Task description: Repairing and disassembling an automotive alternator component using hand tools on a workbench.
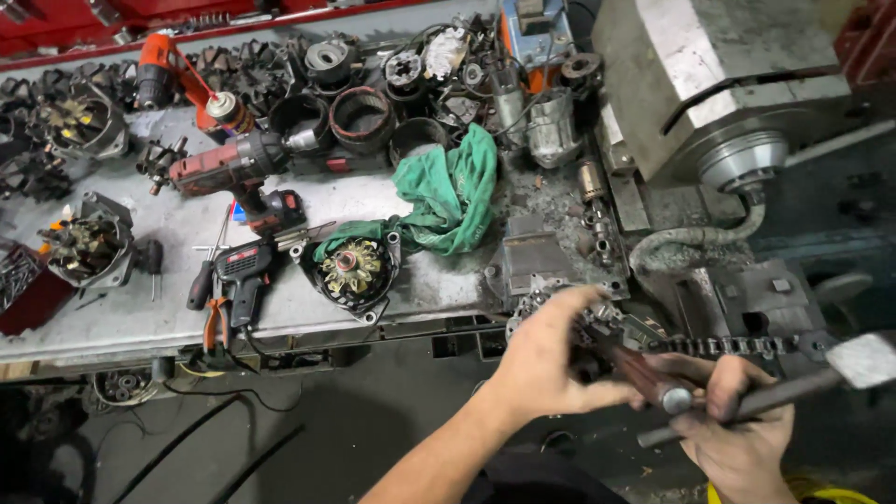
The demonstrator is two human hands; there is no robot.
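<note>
My left hand (546, 364) grips a tool with a dark reddish handle (644, 373) and a metal end cap. Its tip points into a grey alternator part (534, 303) at the bench's front edge, and the hand hides the tip. My right hand (737, 434) is closed on the grey handle of a hammer (863, 359). The hammer's head is out to the right, apart from the tool's end cap. A metal chain (733, 345) runs just behind both hands.
The grey bench (140, 317) holds a red cordless drill (233, 168), a black power tool (243, 271), an open alternator half (353, 271), a green rag (453, 191) and several stator rings. A lathe (737, 103) stands at right. Cables lie on the floor.
</note>
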